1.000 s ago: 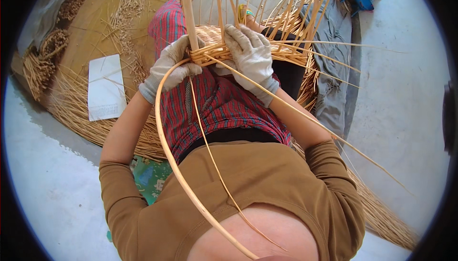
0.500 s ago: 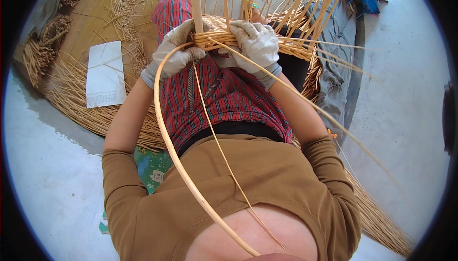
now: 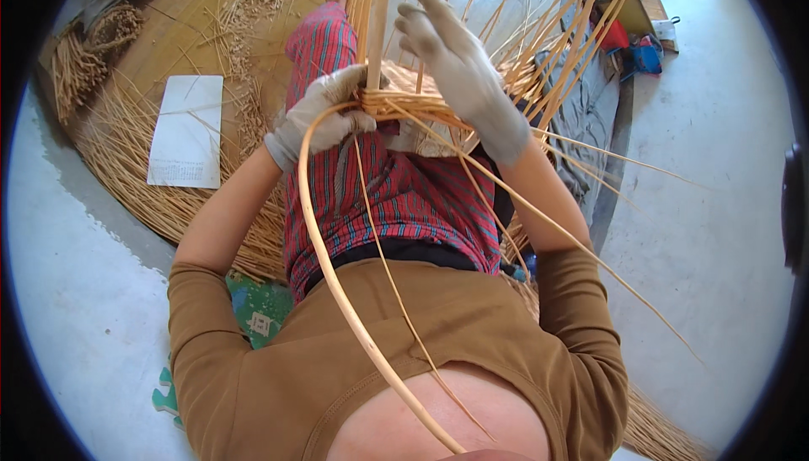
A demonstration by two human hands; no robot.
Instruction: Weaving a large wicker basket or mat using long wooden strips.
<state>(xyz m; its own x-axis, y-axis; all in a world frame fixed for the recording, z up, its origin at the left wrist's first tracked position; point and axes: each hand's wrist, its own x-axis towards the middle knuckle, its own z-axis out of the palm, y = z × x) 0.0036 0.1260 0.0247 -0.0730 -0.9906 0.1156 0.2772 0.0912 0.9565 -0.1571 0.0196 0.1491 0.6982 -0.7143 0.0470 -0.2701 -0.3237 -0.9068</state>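
A partly woven wicker basket (image 3: 421, 109) rests over my lap, with long canes standing up from its far side. My left hand (image 3: 324, 114), in a worn whitish glove, grips the basket's near left corner beside a thick upright stake (image 3: 380, 27). From that corner a thick curved rod (image 3: 330, 269) bends back towards my chest, and a thin cane (image 3: 381, 246) hangs beside it. My right hand (image 3: 462, 69), gloved too, is raised above the weave with fingers stretched out, holding nothing. Another long cane (image 3: 548, 218) slants from the rim past my right forearm.
Piles of loose canes (image 3: 126, 170) lie at the left, with a white sheet (image 3: 187, 128) on them. Tied bundles (image 3: 84, 73) stand at the far left. A grey cloth (image 3: 581, 120), a blue container (image 3: 646, 58) and another cane bundle (image 3: 661, 431) are at the right.
My right hand has let go of the rim and lifted up, its fingers straightening. My left hand keeps its hold at the corner. The view has shifted slightly, and the basket appears lower.
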